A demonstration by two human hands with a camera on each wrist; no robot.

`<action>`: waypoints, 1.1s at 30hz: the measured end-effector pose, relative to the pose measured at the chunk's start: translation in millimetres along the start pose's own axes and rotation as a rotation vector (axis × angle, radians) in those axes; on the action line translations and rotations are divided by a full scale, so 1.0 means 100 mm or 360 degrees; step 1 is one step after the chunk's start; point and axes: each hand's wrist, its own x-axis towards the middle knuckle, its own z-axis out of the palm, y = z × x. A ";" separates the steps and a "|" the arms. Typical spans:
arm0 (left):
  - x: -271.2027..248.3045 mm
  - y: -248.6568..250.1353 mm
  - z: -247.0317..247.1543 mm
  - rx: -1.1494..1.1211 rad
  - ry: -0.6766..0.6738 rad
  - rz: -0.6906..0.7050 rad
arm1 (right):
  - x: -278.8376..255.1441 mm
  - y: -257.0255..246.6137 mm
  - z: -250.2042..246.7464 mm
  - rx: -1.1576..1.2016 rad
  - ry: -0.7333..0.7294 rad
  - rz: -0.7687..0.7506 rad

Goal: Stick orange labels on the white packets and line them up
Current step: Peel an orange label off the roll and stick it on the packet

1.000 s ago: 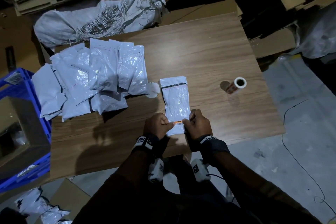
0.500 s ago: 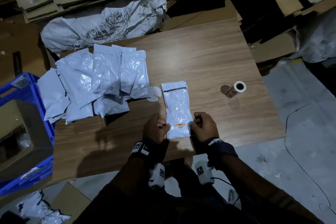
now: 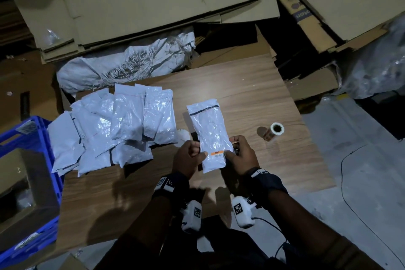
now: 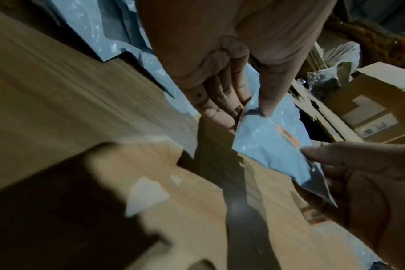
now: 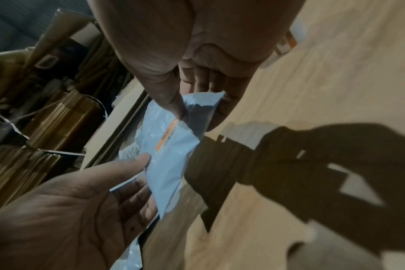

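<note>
Both hands hold one white packet (image 3: 209,129) up off the wooden table (image 3: 252,85), its black-striped end pointing away from me. An orange label (image 3: 215,152) is stuck across its near part. My left hand (image 3: 198,152) pinches the left edge between thumb and fingers, seen close in the left wrist view: left hand (image 4: 245,113), packet (image 4: 266,146), label (image 4: 287,135). My right hand (image 3: 230,151) pinches the right edge; in the right wrist view the right hand (image 5: 197,117) has its thumb beside the label (image 5: 166,136) on the packet (image 5: 171,160).
A loose pile of white packets (image 3: 118,129) covers the table's left side. The label roll (image 3: 274,131) lies on its side to the right. A blue crate (image 3: 32,138) stands at the far left, a white sack (image 3: 122,66) and cardboard boxes (image 3: 153,2) behind.
The packet lay flat on the table while both hands worked at the label; now both hands have lifted it clear by its side edges. My view tilted up.
</note>
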 end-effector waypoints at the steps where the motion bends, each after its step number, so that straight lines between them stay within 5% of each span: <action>1: 0.04 0.04 -0.03 -0.0045 -0.0012 -0.0002 | 0.03 -0.05 -0.01 0.0029 0.0016 -0.0015; 10: 0.44 0.54 -0.36 -0.0143 -0.0124 0.0218 | 0.19 -0.57 0.03 0.0082 0.0208 -0.0176; 17: 0.89 1.10 -0.24 -0.0163 -0.0232 0.0308 | 0.57 -0.96 -0.45 -0.0100 0.0310 -0.0250; 24: 1.42 1.80 0.40 -0.0011 -0.0329 0.0431 | 1.41 -1.13 -1.39 -0.0410 0.0317 -0.0219; 33: 2.13 2.13 1.60 0.0070 -0.0376 0.0262 | 2.57 -0.55 -2.27 -0.0624 0.0204 -0.0043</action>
